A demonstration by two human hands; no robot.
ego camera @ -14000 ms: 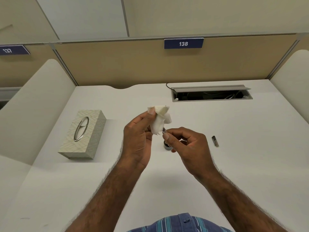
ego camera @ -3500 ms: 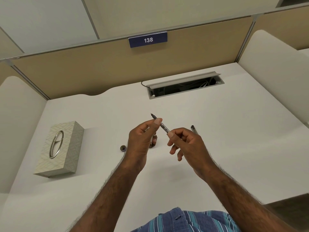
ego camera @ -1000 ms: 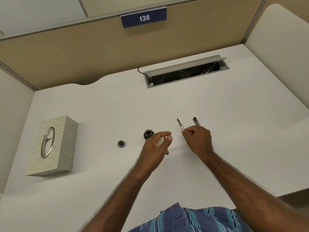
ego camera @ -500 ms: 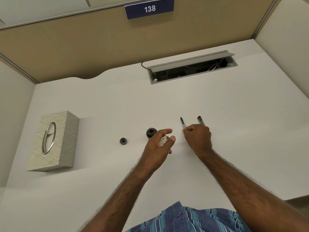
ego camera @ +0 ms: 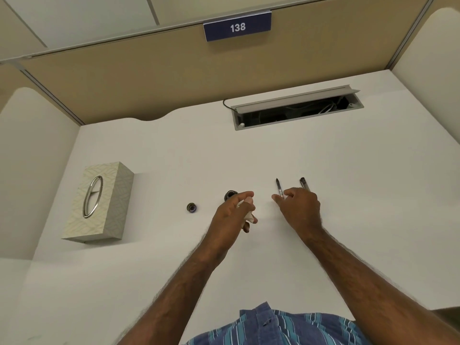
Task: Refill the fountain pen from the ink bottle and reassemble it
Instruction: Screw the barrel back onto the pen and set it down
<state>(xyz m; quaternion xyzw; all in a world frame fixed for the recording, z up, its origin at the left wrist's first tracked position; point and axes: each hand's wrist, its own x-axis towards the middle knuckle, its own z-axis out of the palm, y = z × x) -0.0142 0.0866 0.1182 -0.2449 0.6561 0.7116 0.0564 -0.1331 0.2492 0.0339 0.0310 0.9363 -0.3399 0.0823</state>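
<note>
The pen's nib section (ego camera: 279, 187) lies on the white desk (ego camera: 348, 195), nib pointing away from me. My right hand (ego camera: 298, 210) is at its near end, thumb and forefinger loosely spread on either side of it. A second dark pen part (ego camera: 303, 183) lies just to the right, partly hidden behind that hand. The open ink bottle (ego camera: 229, 194) stands left of centre, and its cap (ego camera: 191, 207) sits further left. My left hand (ego camera: 231, 215) grips a crumpled white tissue (ego camera: 250, 216) right beside the bottle.
A patterned tissue box (ego camera: 99, 202) stands at the left. An open cable tray (ego camera: 296, 110) is set into the desk's far side, below a tan partition with a sign reading 138. White dividers flank both sides.
My right hand has lowered the nib section onto the desk and loosened its fingers. My left hand has stayed by the bottle with the tissue. The camera has tilted slightly.
</note>
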